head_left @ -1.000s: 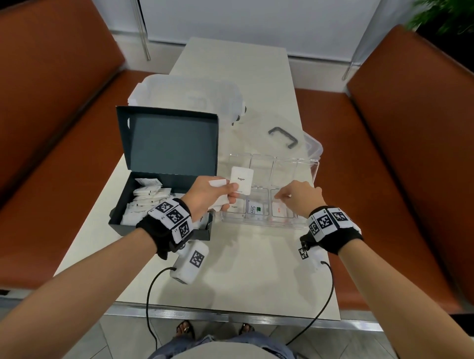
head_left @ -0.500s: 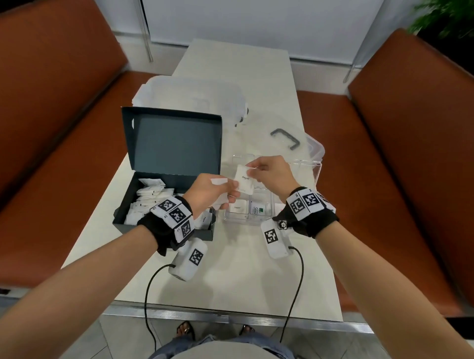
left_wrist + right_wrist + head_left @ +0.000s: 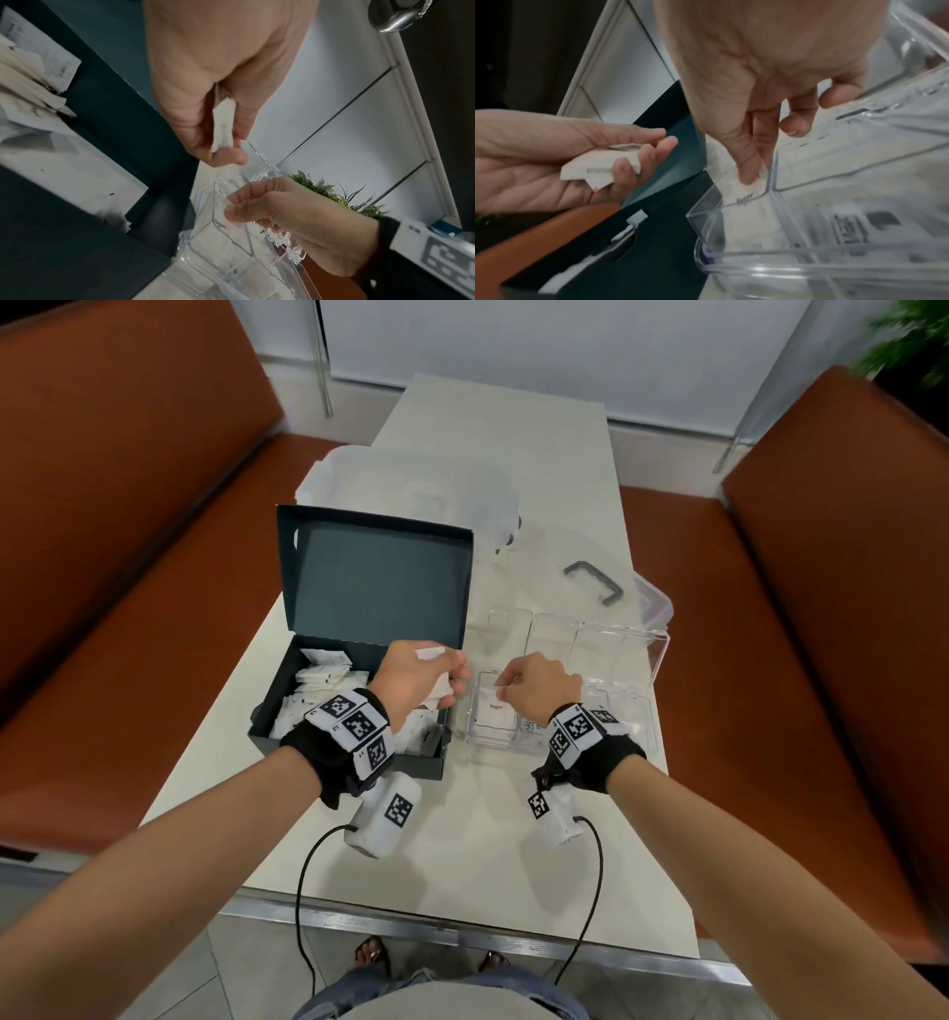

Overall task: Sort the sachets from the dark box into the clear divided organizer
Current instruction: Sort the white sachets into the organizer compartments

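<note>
Between two orange benches (image 3: 128, 516) stands a pale table (image 3: 493, 855); on it the Sugar sachet (image 3: 497, 706) sits in the near-left compartment of the clear organizer (image 3: 637, 660), the right hand (image 3: 539, 685) pinching its top edge between thumb and forefinger; just left, the left hand (image 3: 416, 677) curls its fingers round a small stack of sachets (image 3: 600, 170) beside the organizer; below it the dark box (image 3: 375, 577), lid upright, holds loose sachets (image 3: 323, 680); a clear lid (image 3: 590, 582) lies behind.

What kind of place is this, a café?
Probably a café or restaurant booth: brown upholstered bench seats flank a narrow pale table, sugar sachets are being sorted, and a potted plant stands nearby.
</note>
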{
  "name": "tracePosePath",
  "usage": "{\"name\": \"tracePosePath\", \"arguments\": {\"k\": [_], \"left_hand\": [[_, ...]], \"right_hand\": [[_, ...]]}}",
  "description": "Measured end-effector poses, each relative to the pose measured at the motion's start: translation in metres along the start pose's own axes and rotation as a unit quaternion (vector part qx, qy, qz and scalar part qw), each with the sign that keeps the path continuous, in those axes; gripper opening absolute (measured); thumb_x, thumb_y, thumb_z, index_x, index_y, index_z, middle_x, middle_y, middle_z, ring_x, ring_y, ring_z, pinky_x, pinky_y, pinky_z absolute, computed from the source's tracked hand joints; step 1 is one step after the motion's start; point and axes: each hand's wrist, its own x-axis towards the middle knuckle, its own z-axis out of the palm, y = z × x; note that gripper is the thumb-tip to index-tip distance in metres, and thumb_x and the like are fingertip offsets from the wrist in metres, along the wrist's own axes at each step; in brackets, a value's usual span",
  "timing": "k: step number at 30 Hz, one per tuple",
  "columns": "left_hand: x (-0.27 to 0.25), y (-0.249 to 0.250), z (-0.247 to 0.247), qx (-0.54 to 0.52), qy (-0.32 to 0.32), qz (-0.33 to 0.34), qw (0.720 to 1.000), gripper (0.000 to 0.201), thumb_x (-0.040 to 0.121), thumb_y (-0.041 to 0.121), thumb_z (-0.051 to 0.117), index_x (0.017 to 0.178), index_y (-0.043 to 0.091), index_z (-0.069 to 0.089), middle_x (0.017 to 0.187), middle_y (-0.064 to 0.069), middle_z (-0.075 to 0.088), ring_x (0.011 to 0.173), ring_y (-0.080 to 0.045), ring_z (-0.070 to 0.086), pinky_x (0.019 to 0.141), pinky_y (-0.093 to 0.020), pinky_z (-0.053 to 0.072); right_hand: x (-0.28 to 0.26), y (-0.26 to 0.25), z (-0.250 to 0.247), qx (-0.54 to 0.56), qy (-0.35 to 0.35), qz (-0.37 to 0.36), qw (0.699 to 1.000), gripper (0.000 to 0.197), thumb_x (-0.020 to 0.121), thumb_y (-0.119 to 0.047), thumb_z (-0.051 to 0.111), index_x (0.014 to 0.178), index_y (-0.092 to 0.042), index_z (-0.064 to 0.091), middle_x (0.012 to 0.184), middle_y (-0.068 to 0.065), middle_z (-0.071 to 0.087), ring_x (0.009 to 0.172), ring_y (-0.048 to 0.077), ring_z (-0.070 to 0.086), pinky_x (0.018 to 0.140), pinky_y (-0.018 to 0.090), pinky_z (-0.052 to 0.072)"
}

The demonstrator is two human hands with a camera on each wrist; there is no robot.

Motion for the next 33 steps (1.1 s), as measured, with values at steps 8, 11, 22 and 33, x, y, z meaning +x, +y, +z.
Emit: {"name": "tracePosePath", "arguments": {"k": [8,11,22,33], "left_hand": [[0.003,-0.002,0.000,0.013,0.004,-0.007,1.000,0.014,0.092,0.010,0.063,0.096,-0.003,0.066,0.075,-0.010,0.068,0.057,-0.016,0.062,0.050,-0.024,0.050],[0.003,-0.001,0.000,0.011,0.008,-0.010,1.000,0.014,0.092,0.010,0.063,0.096,-0.003,0.066,0.075,-0.010,0.068,0.056,-0.015,0.062,0.050,-0.024,0.050],[-0.003,0.004,0.004,-0.012,0.012,-0.028,0.999,0.029,0.096,0.017,0.059,0.106,-0.010,0.064,0.079,-0.013,0.066,0.059,-0.018,0.061,0.048,-0.022,0.049],[-0.006,0.006,0.000,-0.041,0.013,-0.038,0.998,0.025,0.096,0.015,0.058,0.103,-0.008,0.063,0.076,-0.014,0.063,0.060,-0.023,0.056,0.046,-0.022,0.046]], "right_hand": [[0.001,-0.004,0.011,-0.330,0.012,-0.143,0.933,0.024,0.091,-0.028,0.055,0.113,-0.028,0.063,0.102,0.001,0.066,0.110,0.025,0.049,0.095,0.045,0.028],[0.000,-0.005,0.011,-0.336,0.020,-0.156,0.929,0.028,0.090,-0.033,0.056,0.117,-0.031,0.061,0.101,0.000,0.067,0.111,0.025,0.048,0.093,0.046,0.027],[-0.004,-0.006,0.016,-0.399,0.007,-0.168,0.901,0.016,0.091,-0.038,0.056,0.103,-0.028,0.063,0.097,-0.005,0.067,0.109,0.023,0.048,0.098,0.049,0.024],[0.004,-0.006,0.000,-0.332,-0.002,-0.183,0.925,0.023,0.086,-0.035,0.064,0.108,-0.038,0.067,0.096,-0.007,0.068,0.105,0.021,0.048,0.090,0.045,0.021]]}}
